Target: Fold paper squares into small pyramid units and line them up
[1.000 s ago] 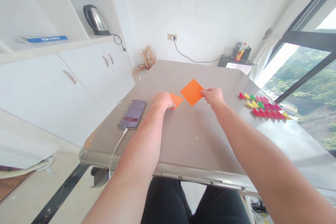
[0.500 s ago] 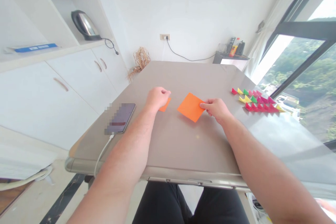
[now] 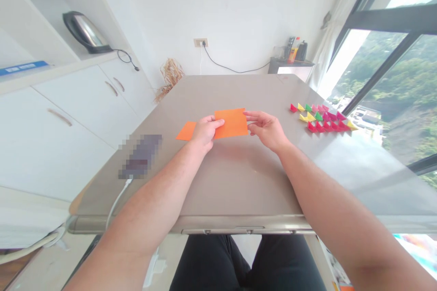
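A square sheet of orange paper (image 3: 231, 122) is held up over the table by its left edge. My left hand (image 3: 204, 133) pinches it there, thumb on top. At the paper's right edge is my right hand (image 3: 268, 129), its fingers apart, with a fingertip at or close to the upper corner. Whether that fingertip touches the sheet I cannot tell. Another piece of orange paper (image 3: 185, 131) lies on the table just left of my left hand, which partly covers it.
Several small folded paper boats (image 3: 324, 118) in red, yellow, green and pink stand in rows at the table's right. A phone (image 3: 141, 157), blurred out, lies at the left with a white cable (image 3: 116, 200). The grey table (image 3: 239, 182) has its front edge near my lap.
My left hand has taken hold of the orange sheet's left edge. My right hand has loosened its pinch and spread its fingers. The sheet has moved left and turned squarer, and the view has shifted.
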Tool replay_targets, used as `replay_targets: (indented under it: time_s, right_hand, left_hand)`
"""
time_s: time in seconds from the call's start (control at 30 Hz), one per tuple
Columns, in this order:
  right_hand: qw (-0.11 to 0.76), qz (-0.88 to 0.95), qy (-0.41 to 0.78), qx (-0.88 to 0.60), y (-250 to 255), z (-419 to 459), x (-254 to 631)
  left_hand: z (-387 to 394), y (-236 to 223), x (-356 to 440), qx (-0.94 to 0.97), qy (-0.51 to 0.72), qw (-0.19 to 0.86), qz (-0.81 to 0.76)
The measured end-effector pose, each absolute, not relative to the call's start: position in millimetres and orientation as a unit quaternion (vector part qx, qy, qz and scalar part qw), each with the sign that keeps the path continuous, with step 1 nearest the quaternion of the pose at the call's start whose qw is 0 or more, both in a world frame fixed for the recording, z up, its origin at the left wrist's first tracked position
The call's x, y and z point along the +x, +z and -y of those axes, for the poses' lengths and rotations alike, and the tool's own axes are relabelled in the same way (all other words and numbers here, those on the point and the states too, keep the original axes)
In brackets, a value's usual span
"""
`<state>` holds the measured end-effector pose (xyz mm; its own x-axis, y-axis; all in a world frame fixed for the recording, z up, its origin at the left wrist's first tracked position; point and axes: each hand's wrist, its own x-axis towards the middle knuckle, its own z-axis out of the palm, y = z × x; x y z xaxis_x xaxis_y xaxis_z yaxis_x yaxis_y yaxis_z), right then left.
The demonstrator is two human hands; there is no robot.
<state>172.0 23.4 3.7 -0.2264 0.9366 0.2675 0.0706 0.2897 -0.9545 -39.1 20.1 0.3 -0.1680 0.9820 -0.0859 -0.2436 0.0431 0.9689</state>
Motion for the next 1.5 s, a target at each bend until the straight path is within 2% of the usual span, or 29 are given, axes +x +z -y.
replay_targets:
  time_s: [0.13,0.37,0.7,1.0,1.5]
  right_hand:
    - [0.453,0.662,0.461,-0.379,-2,-22,168]
    - [0.474,0.645,0.466,-0.377,-1,-19,170]
    - [0.558,0.519,0.468,-0.448,2,-22,169]
    - [0.547,0.523,0.455,-0.469,4,-19,167]
    - [0.532,0.556,0.465,-0.437,-3,-20,167]
  left_hand:
    - [-19,1,-37,0.377,0.580,0.534,-0.485]
    - [-13,6,-32,0.416,0.542,0.543,-0.488]
    - [-13,2,-24,0.423,0.544,0.564,-0.455]
    - [-6,3,-18,0.478,0.577,0.480,-0.456]
    - [-7,5,-17,0.442,0.618,0.446,-0.473]
